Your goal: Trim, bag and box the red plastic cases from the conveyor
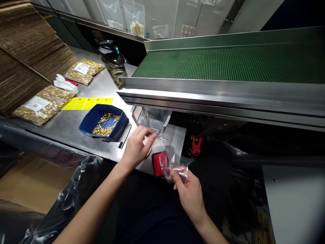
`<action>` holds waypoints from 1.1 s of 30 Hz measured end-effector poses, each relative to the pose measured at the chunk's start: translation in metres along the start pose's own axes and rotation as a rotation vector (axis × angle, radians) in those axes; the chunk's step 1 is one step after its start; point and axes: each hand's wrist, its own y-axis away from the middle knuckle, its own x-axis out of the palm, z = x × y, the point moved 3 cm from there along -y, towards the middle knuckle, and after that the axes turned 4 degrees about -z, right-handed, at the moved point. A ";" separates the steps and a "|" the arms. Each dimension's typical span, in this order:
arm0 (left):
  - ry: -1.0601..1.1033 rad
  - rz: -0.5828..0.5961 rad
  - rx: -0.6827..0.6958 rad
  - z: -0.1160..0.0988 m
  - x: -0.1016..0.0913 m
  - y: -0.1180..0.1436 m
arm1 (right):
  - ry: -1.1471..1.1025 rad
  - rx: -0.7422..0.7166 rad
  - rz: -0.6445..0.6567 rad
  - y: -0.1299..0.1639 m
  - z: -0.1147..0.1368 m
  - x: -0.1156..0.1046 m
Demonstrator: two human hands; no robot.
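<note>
My left hand [138, 146] reaches over the steel table [71, 118], fingertips pinched on something small and pale beside a clear plastic container [151, 118]; what it grips is too small to name. My right hand [189, 193] holds a small clear plastic bag [172, 166] upright near the table's front edge, just over a red pad [159, 163]. A blue tray [103, 122] with several small gold parts sits to the left of my left hand.
A green conveyor belt [228, 62] with steel rails runs across the right. Sealed bags of gold parts [42, 105], yellow labels [87, 103], a dark bottle [114, 62] and stacked cardboard [27, 51] lie at the left. A plastic-lined bin [63, 189] stands below.
</note>
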 end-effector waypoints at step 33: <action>0.822 0.465 -0.923 0.033 0.012 0.233 | 0.249 0.043 0.769 0.002 -0.006 0.018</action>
